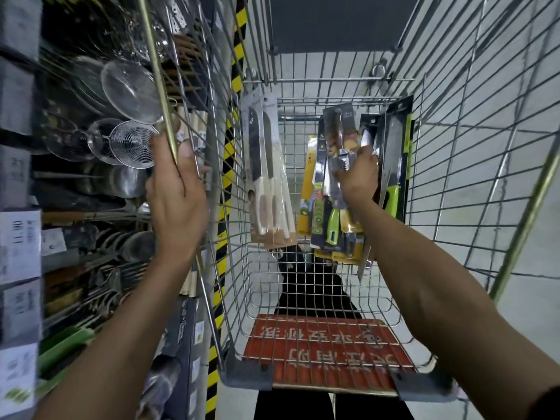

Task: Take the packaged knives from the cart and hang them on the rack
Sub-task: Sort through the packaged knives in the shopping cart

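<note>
I look down into a wire shopping cart (251, 286). My right hand (357, 177) grips a bundle of packaged knives (333, 189) with yellow cards and green handles, held up inside the cart. Behind it stands a black-carded knife with a green handle (394, 165) against the right wall. Packaged knives with pale handles (268, 183) lean against the cart's left wall. My left hand (175, 189) grips the brass-coloured top rail (157, 80) of the cart's left side.
To the left, a shelf holds steel strainers (130, 144), ladles and boxed goods (18, 244). A yellow-and-black striped post (225, 165) stands beside the cart. A red sign panel (321, 350) lies at the cart's near end. Wire mesh (472, 122) rises on the right.
</note>
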